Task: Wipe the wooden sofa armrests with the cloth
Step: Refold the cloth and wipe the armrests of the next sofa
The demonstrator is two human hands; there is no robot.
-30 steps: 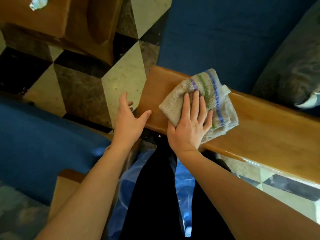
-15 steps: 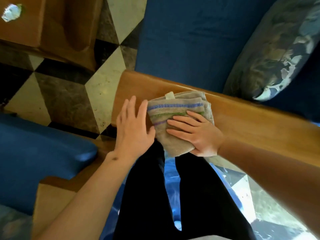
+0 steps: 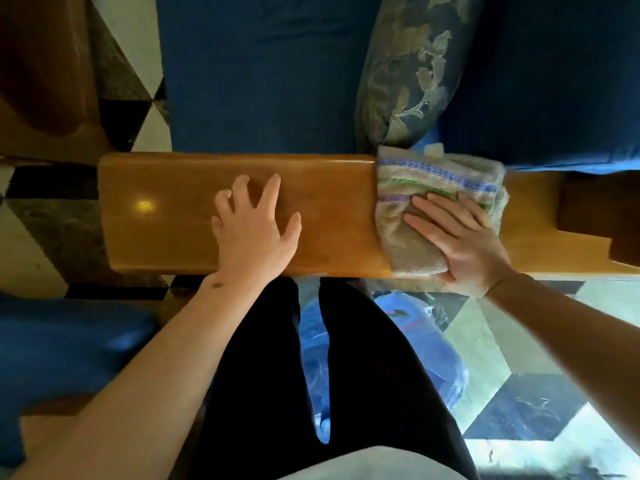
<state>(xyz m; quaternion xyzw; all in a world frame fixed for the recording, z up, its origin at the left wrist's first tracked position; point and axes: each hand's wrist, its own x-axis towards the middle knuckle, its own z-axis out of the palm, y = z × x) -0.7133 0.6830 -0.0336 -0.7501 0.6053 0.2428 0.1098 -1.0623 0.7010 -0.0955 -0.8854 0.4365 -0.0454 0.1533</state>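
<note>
A glossy wooden armrest (image 3: 166, 209) runs left to right across the middle of the view. A folded beige cloth (image 3: 412, 188) with blue, green and purple stripes lies across its right part. My right hand (image 3: 457, 240) presses flat on the cloth, fingers pointing left. My left hand (image 3: 254, 226) rests on the bare wood at the armrest's middle, fingers spread, holding nothing.
Blue sofa cushions (image 3: 263, 71) lie beyond the armrest, with a patterned pillow (image 3: 405, 74) touching its far edge. Another blue seat (image 3: 62, 348) is at the lower left. A wooden table (image 3: 41, 74) stands at the upper left. The floor (image 3: 519, 386) is patterned tile. My dark-trousered legs are below.
My right hand has slid the cloth to the right along the armrest. My left hand has moved onto the middle of the bare wood. The view has shifted, showing the armrest level.
</note>
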